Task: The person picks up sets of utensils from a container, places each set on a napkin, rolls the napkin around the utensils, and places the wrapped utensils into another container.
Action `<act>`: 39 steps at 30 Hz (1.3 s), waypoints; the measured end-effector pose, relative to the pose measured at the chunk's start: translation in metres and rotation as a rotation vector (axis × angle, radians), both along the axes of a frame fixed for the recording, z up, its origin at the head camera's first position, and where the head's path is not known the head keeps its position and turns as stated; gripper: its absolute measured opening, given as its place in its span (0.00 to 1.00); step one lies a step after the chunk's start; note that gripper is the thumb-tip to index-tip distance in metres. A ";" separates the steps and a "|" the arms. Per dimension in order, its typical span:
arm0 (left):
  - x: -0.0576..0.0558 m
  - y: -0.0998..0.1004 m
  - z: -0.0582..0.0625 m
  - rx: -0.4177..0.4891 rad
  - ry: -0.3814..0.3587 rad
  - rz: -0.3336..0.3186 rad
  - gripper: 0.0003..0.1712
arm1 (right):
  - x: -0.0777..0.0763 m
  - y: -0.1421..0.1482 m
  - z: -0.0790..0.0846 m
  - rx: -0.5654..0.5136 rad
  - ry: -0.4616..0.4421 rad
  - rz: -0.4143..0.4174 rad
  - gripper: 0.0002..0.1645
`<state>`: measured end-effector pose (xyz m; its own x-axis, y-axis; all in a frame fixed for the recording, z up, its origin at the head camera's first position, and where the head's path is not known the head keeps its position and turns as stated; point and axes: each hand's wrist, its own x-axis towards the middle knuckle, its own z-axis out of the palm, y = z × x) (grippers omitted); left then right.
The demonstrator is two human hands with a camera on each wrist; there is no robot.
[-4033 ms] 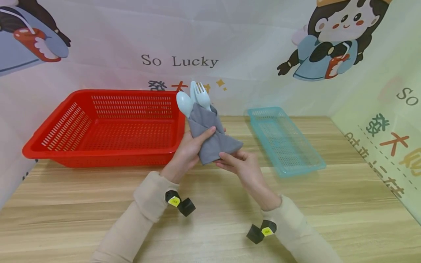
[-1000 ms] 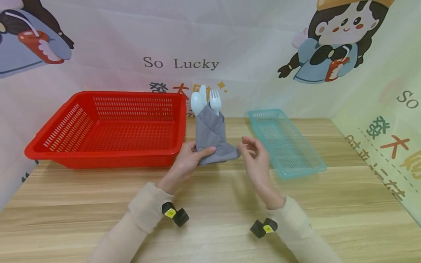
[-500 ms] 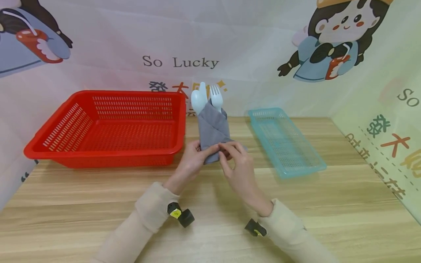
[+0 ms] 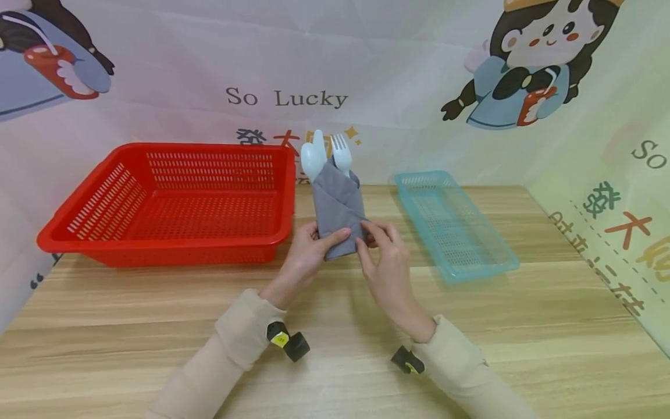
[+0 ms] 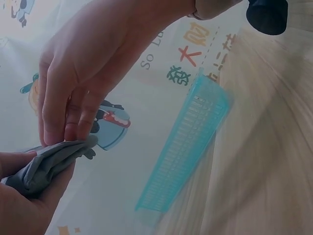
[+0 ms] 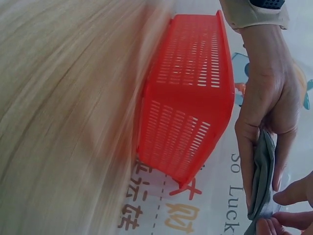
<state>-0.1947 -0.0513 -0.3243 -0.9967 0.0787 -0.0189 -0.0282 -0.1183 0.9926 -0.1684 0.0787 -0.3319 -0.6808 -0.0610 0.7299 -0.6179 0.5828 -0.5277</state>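
Observation:
A grey cloth napkin [image 4: 337, 201] is folded into a pocket and held up above the table. Out of its top stick a pale blue spoon [image 4: 312, 161], a knife [image 4: 319, 141] and a fork [image 4: 341, 155]; their lower parts are hidden in the cloth. My left hand [image 4: 305, 257] grips the napkin's lower left, thumb across the front and fingers behind. At the lower right edge, my right hand [image 4: 388, 270] pinches the cloth between thumb and fingers. In the left wrist view the layered napkin [image 5: 49, 164] shows edge-on between both hands.
A large red plastic basket [image 4: 183, 240] stands on the wooden table [image 4: 157, 326] at the left. To the right lies a shallow turquoise basket [image 4: 484, 270]. A printed cloth backdrop [image 4: 387, 75] rises behind and at the sides.
The napkin's corner that stuck out to the right is now folded behind the bundle. My right hand has moved left from that corner to the bundle's right edge, while the left keeps its grip.

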 end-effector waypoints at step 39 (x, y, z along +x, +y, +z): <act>-0.006 -0.014 -0.005 -0.139 -0.035 -0.106 0.21 | -0.013 0.016 0.005 -0.598 -0.847 0.257 0.17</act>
<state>-0.2008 -0.0652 -0.3297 -0.9816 0.1770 -0.0719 -0.0685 0.0252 0.9973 -0.1809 0.0951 -0.3267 -0.9979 -0.0635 -0.0158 0.0164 -0.0083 -0.9998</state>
